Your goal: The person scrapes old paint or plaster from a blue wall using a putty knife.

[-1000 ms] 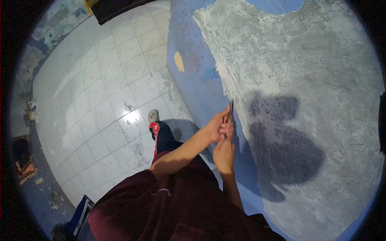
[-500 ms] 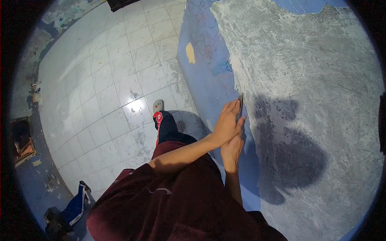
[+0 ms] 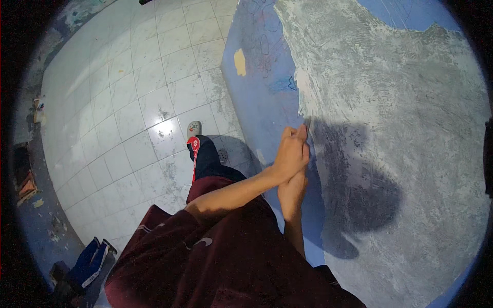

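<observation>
Hands (image 3: 292, 164) shifted lower on wall (image 3: 390, 128)

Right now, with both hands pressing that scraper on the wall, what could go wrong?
The left hand is stacked over the right hand on a thin scraper; if the blade skips off the rough grey patch, knuckles may scrape the wall. The tiled floor looks glossy, so the sandalled foot could slip while leaning in.
</observation>
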A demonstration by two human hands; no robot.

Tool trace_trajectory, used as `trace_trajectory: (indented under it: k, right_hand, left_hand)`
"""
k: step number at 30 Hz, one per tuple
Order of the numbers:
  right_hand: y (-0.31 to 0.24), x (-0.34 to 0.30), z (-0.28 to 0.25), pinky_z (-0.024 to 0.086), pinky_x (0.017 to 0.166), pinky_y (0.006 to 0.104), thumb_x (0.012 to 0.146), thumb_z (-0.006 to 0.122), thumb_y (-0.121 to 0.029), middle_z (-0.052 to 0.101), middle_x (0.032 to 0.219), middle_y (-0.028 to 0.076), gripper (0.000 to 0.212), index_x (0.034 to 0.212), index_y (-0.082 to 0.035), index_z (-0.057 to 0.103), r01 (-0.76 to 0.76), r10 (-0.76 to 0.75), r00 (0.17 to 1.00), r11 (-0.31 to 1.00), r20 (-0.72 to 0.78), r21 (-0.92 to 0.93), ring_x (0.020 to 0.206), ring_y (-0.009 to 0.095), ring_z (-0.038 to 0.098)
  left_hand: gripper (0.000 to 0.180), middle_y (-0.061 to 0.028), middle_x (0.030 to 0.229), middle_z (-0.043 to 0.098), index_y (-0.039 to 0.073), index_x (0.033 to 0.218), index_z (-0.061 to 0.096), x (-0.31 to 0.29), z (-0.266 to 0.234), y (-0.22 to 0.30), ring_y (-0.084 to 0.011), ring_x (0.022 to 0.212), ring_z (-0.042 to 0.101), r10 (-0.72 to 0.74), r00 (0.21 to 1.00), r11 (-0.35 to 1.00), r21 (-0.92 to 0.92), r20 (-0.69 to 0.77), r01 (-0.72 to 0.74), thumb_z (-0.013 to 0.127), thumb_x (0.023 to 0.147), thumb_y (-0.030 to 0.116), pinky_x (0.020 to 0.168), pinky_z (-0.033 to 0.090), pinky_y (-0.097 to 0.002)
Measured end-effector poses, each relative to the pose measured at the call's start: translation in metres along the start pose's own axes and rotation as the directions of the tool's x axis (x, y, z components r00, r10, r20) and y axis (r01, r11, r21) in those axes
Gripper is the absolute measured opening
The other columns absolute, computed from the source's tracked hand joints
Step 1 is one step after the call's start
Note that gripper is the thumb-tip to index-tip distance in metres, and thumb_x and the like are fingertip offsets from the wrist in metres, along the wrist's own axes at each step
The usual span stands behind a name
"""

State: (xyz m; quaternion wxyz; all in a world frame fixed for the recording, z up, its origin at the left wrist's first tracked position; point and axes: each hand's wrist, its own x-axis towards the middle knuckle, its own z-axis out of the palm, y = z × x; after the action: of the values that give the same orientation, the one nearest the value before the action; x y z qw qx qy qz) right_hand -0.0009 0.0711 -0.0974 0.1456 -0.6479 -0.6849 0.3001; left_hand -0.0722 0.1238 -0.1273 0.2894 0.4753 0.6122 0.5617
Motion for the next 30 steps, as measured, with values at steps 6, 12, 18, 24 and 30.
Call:
trace_trajectory:
  k: [6, 12, 18, 24, 30]
  right_hand:
    - [-0.003, 0.008, 0.000, 0.046, 0.074, 0.0476, 0.087, 0.054, -0.019, 0.061, 0.103, 0.027, 0.042, 0.124, 0.000, 0.044, 0.083, -0.082, 0.996, 0.996, 0.018, -0.038, 0.094, 0.045, 0.058]
    - [0.007, 0.013, 0.003, 0.047, 0.072, 0.0447, 0.088, 0.052, -0.015, 0.062, 0.098, 0.025, 0.031, 0.114, 0.003, 0.052, 0.160, -0.163, 0.987, 0.978, -0.011, -0.132, 0.092, 0.043, 0.060]
    - [0.019, 0.024, 0.008, 0.046, 0.072, 0.0457, 0.089, 0.049, -0.015, 0.061, 0.100, 0.026, 0.034, 0.117, 0.004, 0.050, 0.245, -0.251, 0.968, 0.957, -0.020, -0.156, 0.092, 0.044, 0.058]
    - [-0.001, 0.006, -0.003, 0.045, 0.071, 0.0459, 0.089, 0.051, -0.023, 0.060, 0.101, 0.029, 0.041, 0.120, 0.005, 0.047, 0.234, -0.235, 0.972, 0.969, -0.003, -0.082, 0.092, 0.045, 0.058]
    - [0.007, 0.006, 0.003, 0.046, 0.075, 0.0479, 0.087, 0.055, -0.018, 0.058, 0.110, 0.027, 0.049, 0.128, 0.003, 0.039, 0.179, -0.175, 0.983, 0.981, 0.059, -0.069, 0.096, 0.047, 0.057]
  left_hand:
    - [0.028, -0.0243, 0.078, 0.054, -0.009, 0.097, 0.052, 0.004, 0.001, -0.003, -0.0379, 0.081, 0.047, -0.056, 0.997, 0.996, -0.066, -0.056, 0.052, 0.050, 0.069, -0.005, 0.072, 0.041, -0.0457]
    - [0.026, -0.0230, 0.074, 0.051, -0.008, 0.096, 0.052, 0.003, 0.009, -0.009, -0.0372, 0.078, 0.045, -0.033, 0.993, 0.997, -0.070, -0.118, 0.025, 0.049, 0.069, -0.006, 0.069, 0.040, -0.0466]
    - [0.026, -0.0223, 0.078, 0.050, -0.007, 0.095, 0.052, 0.010, 0.009, -0.013, -0.0375, 0.080, 0.045, -0.054, 0.992, 0.991, -0.129, -0.117, 0.039, 0.051, 0.069, -0.006, 0.069, 0.040, -0.0462]
    - [0.024, -0.0218, 0.082, 0.047, -0.005, 0.094, 0.054, -0.004, 0.023, -0.023, -0.0354, 0.080, 0.046, -0.106, 0.983, 0.982, -0.169, -0.148, 0.081, 0.055, 0.070, -0.003, 0.069, 0.039, -0.0424]
    - [0.024, -0.0196, 0.088, 0.047, -0.005, 0.098, 0.055, -0.003, 0.017, -0.028, -0.0330, 0.082, 0.048, -0.181, 0.982, 0.967, -0.192, -0.054, 0.168, 0.057, 0.073, -0.002, 0.075, 0.041, -0.0375]
